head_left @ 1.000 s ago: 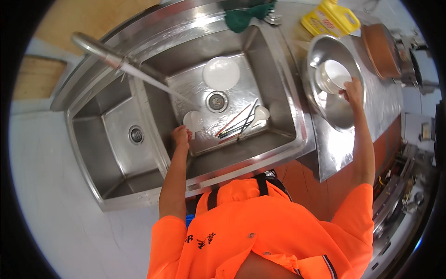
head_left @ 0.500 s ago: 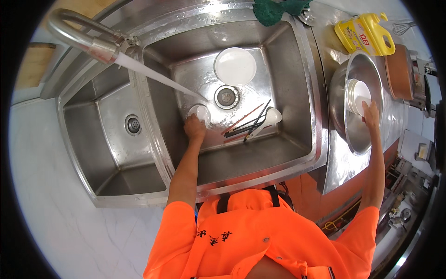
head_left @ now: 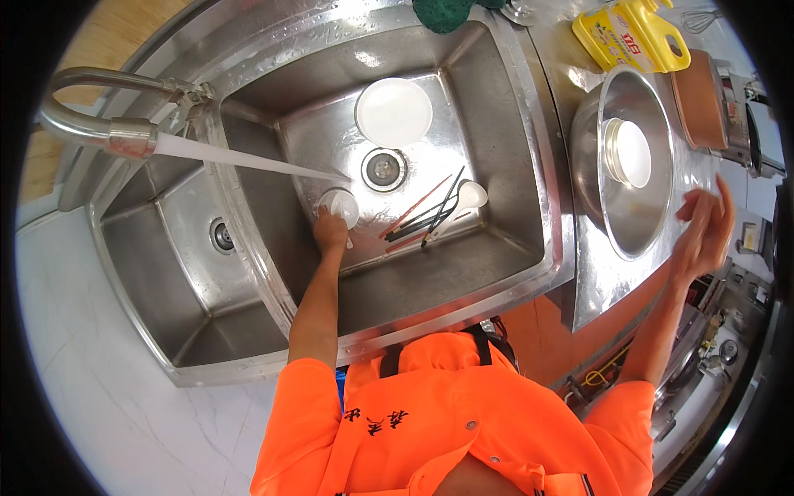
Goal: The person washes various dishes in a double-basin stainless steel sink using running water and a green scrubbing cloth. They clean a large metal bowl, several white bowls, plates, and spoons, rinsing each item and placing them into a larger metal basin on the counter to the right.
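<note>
My left hand (head_left: 330, 231) reaches down into the steel sink (head_left: 496, 248) and grips a small white cup (head_left: 340, 204) under the stream of water from the tap (head_left: 107, 132). My right hand (head_left: 703, 231) hangs open and empty over the counter's front edge, just right of the big steel bowl (head_left: 653, 207). A white bowl (head_left: 633, 153) sits inside that steel bowl. On the sink floor lie a white plate (head_left: 394, 112), chopsticks (head_left: 422, 215) and a white spoon (head_left: 470, 195) near the drain (head_left: 384, 169).
A second, smaller basin (head_left: 190, 273) lies to the left. A yellow bottle (head_left: 628, 33), a green cloth (head_left: 442, 12) and a brown pan (head_left: 701, 99) sit at the back and right of the counter. White floor shows at lower left.
My right hand has let go of the white bowl in the steel bowl and drawn back toward me. My left hand has kept the cup under the running water.
</note>
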Motion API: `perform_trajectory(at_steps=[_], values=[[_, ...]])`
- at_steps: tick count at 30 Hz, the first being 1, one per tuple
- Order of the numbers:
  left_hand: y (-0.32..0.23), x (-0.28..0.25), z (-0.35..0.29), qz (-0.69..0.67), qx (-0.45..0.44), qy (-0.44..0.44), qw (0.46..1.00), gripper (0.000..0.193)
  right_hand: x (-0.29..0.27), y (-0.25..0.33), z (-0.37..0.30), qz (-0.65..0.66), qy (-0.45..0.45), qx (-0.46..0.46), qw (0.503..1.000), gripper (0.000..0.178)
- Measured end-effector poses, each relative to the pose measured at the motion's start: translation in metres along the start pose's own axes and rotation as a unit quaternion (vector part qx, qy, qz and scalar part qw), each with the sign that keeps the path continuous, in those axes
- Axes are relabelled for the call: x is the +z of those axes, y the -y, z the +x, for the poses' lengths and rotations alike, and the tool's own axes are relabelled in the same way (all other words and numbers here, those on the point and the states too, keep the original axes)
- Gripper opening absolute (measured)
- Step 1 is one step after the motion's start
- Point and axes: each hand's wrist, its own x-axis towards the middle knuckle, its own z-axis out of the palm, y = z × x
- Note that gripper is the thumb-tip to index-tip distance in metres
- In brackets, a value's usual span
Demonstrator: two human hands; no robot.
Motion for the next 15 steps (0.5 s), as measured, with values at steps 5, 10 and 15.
perform_trajectory(at_steps=[5,10,15], values=[[0.013,0.011,0.000,-0.289,-0.066,-0.047,0.954,0.029,0.063,0.079,-0.079,0.246,0.271,-0.023,0.930,0.020],[-0.044,-0.030,-0.014,-0.573,-0.072,0.070,0.813,0.025,0.244,0.079,-0.189,0.179,0.481,0.149,0.845,0.034],[-0.089,-0.058,-0.012,-0.661,-0.109,0.044,0.741,0.026,0.326,0.120,-0.210,0.147,0.581,0.160,0.785,0.031]])
